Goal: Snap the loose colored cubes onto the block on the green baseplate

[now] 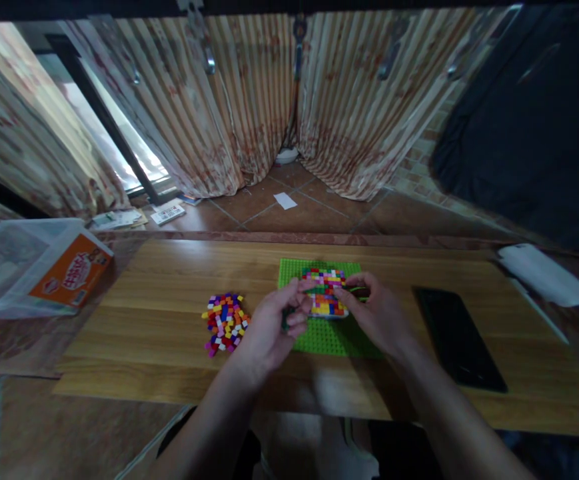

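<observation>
A green studded baseplate (294, 272) lies in the middle of a wooden table (169, 280). A block of small bricks in many colours (324, 292) is built up on it. My left hand (274, 327) rests at the block's left edge with the fingers curled, a dark piece partly showing between them. My right hand (374, 310) is at the block's right edge, its thumb and fingers pinched against the bricks. A loose heap of coloured bricks (225, 322) lies on the table just left of my left hand.
A black phone (456, 337) lies flat to the right of the plate. A clear plastic bag holding an orange box (69, 270) sits at the table's left end, white paper (544, 273) at the far right. Curtains and tiled floor are behind.
</observation>
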Demonstrator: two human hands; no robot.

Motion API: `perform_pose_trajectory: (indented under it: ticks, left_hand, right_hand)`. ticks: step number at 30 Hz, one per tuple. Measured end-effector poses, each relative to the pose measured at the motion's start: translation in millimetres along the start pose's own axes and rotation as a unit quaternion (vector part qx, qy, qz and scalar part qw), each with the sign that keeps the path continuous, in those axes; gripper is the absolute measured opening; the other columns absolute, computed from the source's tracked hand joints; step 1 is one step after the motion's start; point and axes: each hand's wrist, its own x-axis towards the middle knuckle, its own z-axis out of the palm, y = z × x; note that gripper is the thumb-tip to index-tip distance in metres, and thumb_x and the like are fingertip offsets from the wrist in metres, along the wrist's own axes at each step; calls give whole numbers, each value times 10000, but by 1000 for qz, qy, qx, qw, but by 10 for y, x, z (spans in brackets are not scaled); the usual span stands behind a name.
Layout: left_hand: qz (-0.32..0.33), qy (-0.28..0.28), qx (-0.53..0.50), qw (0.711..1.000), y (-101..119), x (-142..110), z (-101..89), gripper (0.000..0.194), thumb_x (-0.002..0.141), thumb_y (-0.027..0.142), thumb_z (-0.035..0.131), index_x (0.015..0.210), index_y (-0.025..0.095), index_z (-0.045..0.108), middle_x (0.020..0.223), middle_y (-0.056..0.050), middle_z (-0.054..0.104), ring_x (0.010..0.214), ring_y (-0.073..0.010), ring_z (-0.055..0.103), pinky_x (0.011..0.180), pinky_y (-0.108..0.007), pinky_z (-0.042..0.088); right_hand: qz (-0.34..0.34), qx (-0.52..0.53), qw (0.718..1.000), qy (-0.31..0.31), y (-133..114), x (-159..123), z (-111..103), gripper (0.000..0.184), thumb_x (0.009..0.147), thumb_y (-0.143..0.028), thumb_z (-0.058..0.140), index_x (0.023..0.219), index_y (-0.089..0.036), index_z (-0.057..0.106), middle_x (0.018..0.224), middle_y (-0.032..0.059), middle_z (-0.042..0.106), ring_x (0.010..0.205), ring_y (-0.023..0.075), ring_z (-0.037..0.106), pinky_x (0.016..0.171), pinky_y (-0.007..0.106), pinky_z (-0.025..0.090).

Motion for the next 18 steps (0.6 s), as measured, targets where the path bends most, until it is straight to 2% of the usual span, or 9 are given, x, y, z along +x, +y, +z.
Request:
perform_pose_trajectory:
  ticks: [3,5,6,9,12,18]
  left_hand:
    - [2,13,-148,989,111,-20,3,366,916,378,549,974,45,687,726,-49,584,552,-57,475,491,-144,409]
    - [8,14,-194,981,148,-25,10,432,945,416,485,1000,34,679,836,-107,642,690,-105,588,643,-183,508]
    - [12,14,-208,978,156,-27,14,460,949,436,467,1012,31,675,890,-130,659,772,-133,623,733,-212,530]
    - [21,11,-222,975,157,-33,16,524,941,498,454,1058,33,664,1018,-171,677,977,-204,649,921,-287,504]
    - [21,3,-217,976,152,-40,2,556,934,533,450,1105,45,653,1088,-180,679,1068,-226,635,966,-299,469]
    - [38,5,-214,976,147,-50,-22,581,922,565,450,1091,52,665,1092,-168,684,1164,-237,596,1046,-311,411]
  right_hand:
    - [-52,-4,996,73,-103,-41,-21,261,858,-471,614,812,-214,620,775,23,664,682,190,619,643,327,462]
    - [-120,16,986,111,-225,-99,-7,214,895,-397,592,783,-218,628,773,15,651,716,177,619,683,318,476]
    - [-157,29,981,109,-292,-134,12,183,904,-357,589,793,-221,639,795,14,655,752,174,626,712,313,484]
    - [-246,47,967,47,-464,-235,106,121,931,-274,568,885,-239,674,919,20,686,889,172,645,813,317,501]
    - [-296,23,955,-10,-544,-292,213,147,942,-229,552,1002,-242,686,1010,38,688,983,180,636,883,340,503]
    - [-292,-51,955,-13,-536,-313,333,169,911,-254,607,1049,-220,698,1018,74,669,1002,233,610,901,428,505]
